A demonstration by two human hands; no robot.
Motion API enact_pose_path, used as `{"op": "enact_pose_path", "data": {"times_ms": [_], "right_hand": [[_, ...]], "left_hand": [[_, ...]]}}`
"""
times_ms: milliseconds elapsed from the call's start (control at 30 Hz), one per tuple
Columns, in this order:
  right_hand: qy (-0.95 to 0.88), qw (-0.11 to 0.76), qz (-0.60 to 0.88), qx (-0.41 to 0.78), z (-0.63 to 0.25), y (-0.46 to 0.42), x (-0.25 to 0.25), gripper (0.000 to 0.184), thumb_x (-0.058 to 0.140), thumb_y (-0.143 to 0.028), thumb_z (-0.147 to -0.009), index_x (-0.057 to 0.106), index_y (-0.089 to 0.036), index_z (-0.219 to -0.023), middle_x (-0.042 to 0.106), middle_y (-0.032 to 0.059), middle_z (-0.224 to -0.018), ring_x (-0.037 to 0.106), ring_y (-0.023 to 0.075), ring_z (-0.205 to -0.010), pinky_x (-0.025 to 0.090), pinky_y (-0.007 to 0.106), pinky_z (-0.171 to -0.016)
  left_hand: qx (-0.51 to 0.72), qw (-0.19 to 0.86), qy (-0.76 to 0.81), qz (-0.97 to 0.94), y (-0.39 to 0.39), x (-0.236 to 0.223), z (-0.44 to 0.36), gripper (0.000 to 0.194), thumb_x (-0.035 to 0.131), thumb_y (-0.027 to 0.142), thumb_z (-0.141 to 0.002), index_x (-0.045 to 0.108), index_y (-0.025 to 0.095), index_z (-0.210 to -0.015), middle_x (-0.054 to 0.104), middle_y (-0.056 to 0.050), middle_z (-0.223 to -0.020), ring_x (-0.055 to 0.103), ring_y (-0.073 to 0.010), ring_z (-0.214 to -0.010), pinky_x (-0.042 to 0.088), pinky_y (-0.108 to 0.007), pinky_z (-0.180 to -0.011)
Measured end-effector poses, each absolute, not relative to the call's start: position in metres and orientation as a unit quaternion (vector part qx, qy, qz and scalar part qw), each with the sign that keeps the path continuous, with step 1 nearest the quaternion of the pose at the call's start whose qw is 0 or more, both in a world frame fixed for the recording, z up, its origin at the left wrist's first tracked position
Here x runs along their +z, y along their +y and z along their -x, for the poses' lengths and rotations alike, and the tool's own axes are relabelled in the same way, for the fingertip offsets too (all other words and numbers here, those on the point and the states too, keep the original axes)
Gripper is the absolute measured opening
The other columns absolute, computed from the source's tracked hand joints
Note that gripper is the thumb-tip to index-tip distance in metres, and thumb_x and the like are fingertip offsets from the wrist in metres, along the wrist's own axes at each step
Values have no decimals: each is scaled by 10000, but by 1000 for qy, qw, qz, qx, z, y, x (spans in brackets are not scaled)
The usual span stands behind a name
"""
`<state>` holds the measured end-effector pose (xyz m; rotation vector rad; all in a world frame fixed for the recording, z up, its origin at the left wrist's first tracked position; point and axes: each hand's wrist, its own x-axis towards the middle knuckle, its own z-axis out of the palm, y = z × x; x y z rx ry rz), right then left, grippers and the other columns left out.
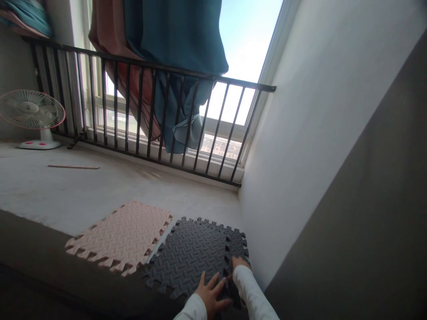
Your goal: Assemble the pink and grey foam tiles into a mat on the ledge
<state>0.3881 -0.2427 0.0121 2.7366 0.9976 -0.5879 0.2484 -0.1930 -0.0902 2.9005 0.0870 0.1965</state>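
Two dark grey foam mat tiles with jigsaw edges lie overlapping on the ledge by the wall. The left dark tile (pixel 196 251) shows most of its raised tread pattern, and a strip of the right dark tile (pixel 237 242) shows along its side. My left hand (pixel 211 295) rests on the left tile's near part with its fingers spread. At the toothed seam between the tiles, my right hand (pixel 240 263) has its fingers curled at the edge; the fingertips are partly hidden. A pink foam mat tile (pixel 125 233) lies to the left, apart from the dark ones by a narrow gap.
A black metal railing (pixel 140 73) runs before the window, with blue and pink curtains (pixel 176 35) hanging over it. A white wall (pixel 300 133) rises close on the right. A fan (pixel 36 113) stands at far left, near a thin strip (pixel 73 167) on the ledge.
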Motion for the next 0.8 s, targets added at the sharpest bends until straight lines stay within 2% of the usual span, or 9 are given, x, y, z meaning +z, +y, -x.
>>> {"op": "enact_pose_path", "data": {"times_ms": [167, 300, 433, 600, 667, 800], "right_hand": [[328, 89, -920, -197, -384, -243, 16, 729, 722, -255, -463, 472, -181, -1144, 467, 159, -1208, 478, 265, -1079, 408, 348, -876], [325, 84, -921, -196, -382, -244, 17, 732, 714, -277, -492, 452, -163, -1166, 451, 164, -1222, 470, 273, -1085, 401, 363, -888], [322, 84, -922, -199, -383, -245, 13, 770, 714, -296, -499, 418, -162, -1197, 428, 163, -1243, 448, 275, -1108, 394, 363, -899], [317, 86, -922, -205, -384, -244, 11, 731, 714, -288, -509, 440, -179, -1178, 443, 154, -1225, 452, 273, -1104, 397, 370, -895], [314, 86, -922, -208, -383, -244, 11, 709, 706, -261, -520, 444, -184, -1174, 448, 150, -1220, 457, 269, -1100, 401, 366, -891], [315, 83, -921, -215, -381, -244, 12, 786, 710, -225, -492, 400, -189, -1213, 414, 152, -1254, 451, 271, -1105, 399, 370, -891]], "left_hand": [[-44, 179, 59, -981, -180, -54, -257, 354, 394, 464, -768, 444, 462, -1119, 272, -77, -1377, 250, -346, -1234, 121, -744, -832], [-100, 174, 84, -976, -173, -46, -261, 404, 432, 454, -750, 417, 443, -1154, 236, -110, -1390, 223, -361, -1242, 143, -737, -820], [-83, 157, 73, -981, -169, -52, -263, 459, 435, 487, -733, 364, 455, -1185, 240, -123, -1388, 235, -378, -1231, 171, -745, -780], [-64, 145, 61, -986, -167, -55, -259, 688, 533, 553, -627, 235, 465, -1240, 206, -127, -1399, 228, -395, -1227, 173, -740, -787], [-64, 145, 76, -984, -165, -53, -257, 684, 516, 581, -621, 247, 462, -1238, 207, -124, -1400, 227, -394, -1227, 170, -736, -794], [-73, 145, 93, -982, -158, -51, -255, 675, 481, 615, -619, 275, 443, -1238, 212, -115, -1401, 214, -392, -1233, 171, -735, -798]]}}
